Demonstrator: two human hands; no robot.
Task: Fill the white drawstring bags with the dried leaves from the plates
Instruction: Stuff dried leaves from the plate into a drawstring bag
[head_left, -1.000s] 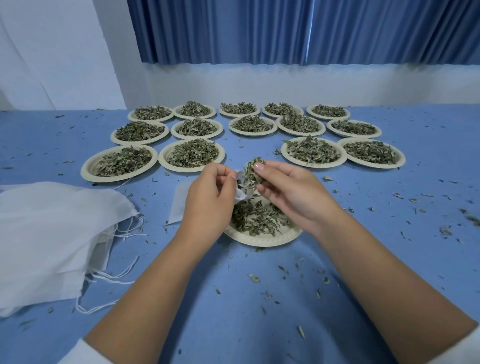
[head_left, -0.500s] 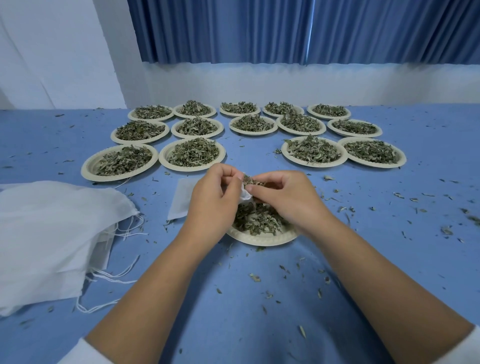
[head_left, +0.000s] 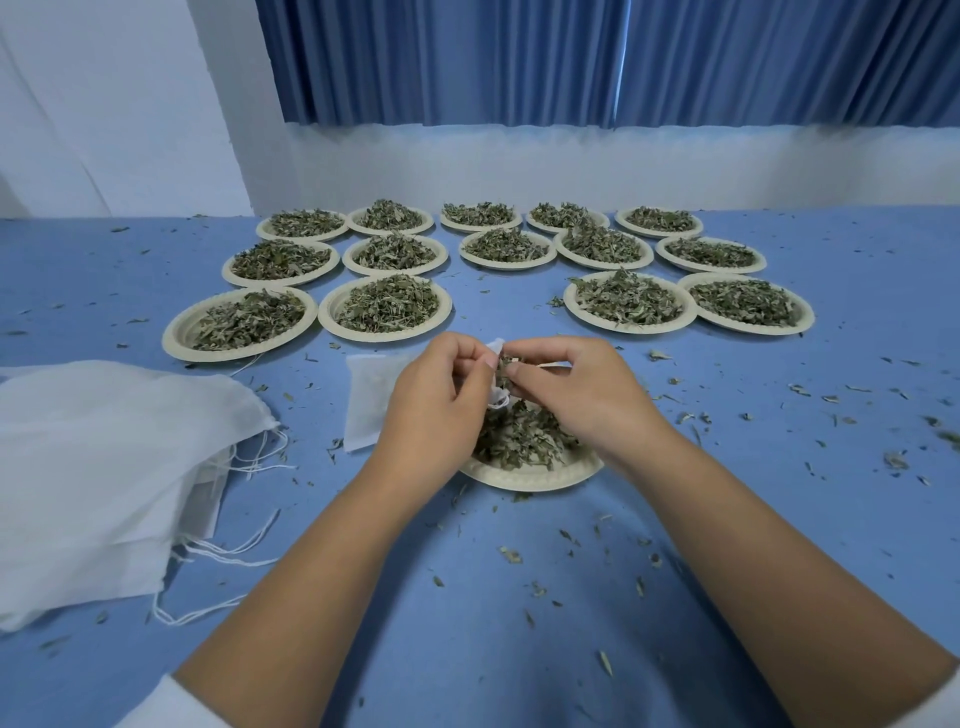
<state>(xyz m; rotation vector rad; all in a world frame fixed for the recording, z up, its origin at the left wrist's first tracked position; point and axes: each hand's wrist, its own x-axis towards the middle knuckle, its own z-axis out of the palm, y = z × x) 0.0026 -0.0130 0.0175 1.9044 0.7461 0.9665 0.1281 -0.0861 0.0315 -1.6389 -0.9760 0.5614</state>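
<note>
Left hand (head_left: 436, 397) pinches bag (head_left: 494, 347) mouth; right hand (head_left: 576, 395) pinches leaves (head_left: 503, 367) at opening. Risk: mouth slackens, leaves miss, scatter onto worktop (head_left: 467, 649).

A blue table (head_left: 883, 291) fills the lower and middle parts of the frame, running back to a low white wall (head_left: 571, 166) that crosses the picture from the centre to the right edge. Above that wall, a pleated blue curtain (head_left: 519, 57) hangs along the top, with a darker vertical seam right of centre. A pale, plain panel (head_left: 104, 104) occupies the upper left corner.
</note>
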